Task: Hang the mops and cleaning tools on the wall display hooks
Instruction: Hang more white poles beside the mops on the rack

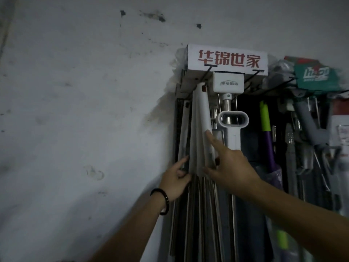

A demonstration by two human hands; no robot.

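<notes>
Several long white mop handles [198,129] hang from a black hook [207,69] under a white sign with red characters [227,58]. Their metal poles [200,214] run down below. My left hand [175,179] touches the bundle's lower left edge, index finger pointing up along it. My right hand [233,166] reaches in from the right. Its straight index finger presses on the frontmost white handle and its thumb is spread below. Beside them hangs a white squeeze mop with a loop grip [232,119] and a white box head [227,83].
The grey stained wall [85,110] fills the left. To the right hang a green and purple pole [267,133], grey tools [309,129] and a teal packaged item [315,76] on more hooks. A second black hook [255,72] sticks out under the sign.
</notes>
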